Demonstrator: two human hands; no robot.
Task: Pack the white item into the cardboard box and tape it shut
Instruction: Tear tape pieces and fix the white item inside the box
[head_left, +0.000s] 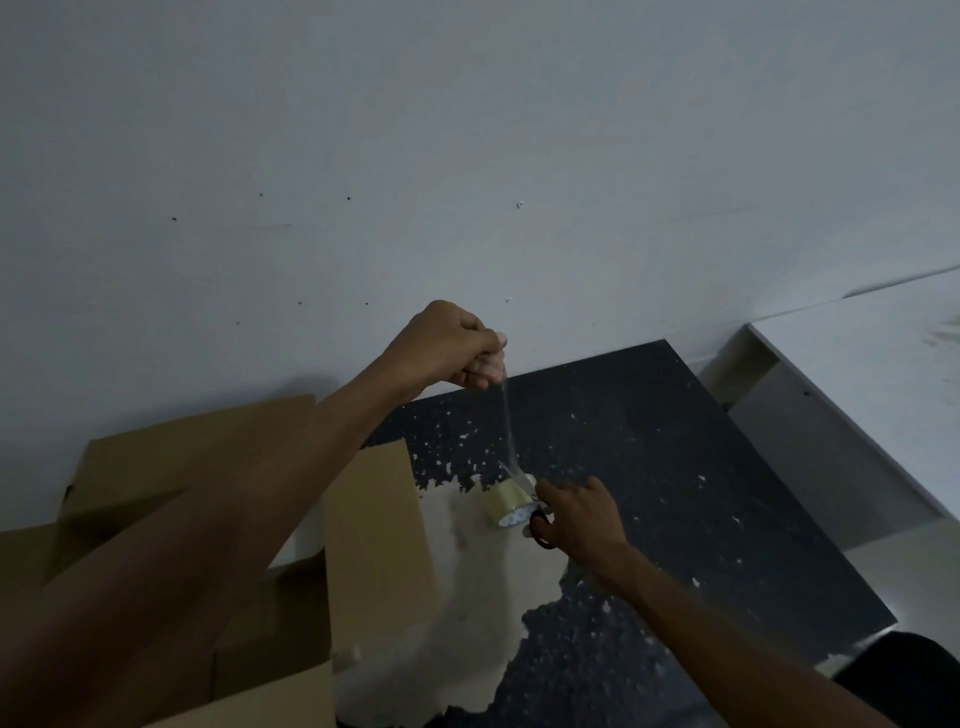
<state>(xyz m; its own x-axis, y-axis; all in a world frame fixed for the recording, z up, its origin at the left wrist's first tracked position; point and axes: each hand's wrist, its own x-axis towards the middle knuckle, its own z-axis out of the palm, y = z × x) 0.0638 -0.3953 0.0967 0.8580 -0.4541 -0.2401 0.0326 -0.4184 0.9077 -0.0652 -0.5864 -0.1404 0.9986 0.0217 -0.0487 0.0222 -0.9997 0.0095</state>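
The cardboard box (374, 530) sat open, its flaps raised and untaped. Whether the white item was inside could not be told; only a pale sliver showed between the flaps. Just right of the box, a tape roll (511, 504) rested on the dark, worn table (675, 467). Above and to the right of the box, your left hand (452, 345) was raised, fingers clenched and pinching the end of a clear strip of tape (506, 415) stretched taut up from the roll. Right of the box, beside the roll, your right hand (582, 519) gripped scissors (543, 530), blades at the foot of the strip. You seemed to be cutting a length of tape. Next, the strip would likely need carrying to the box without sticking to itself, once the flaps were folded shut.
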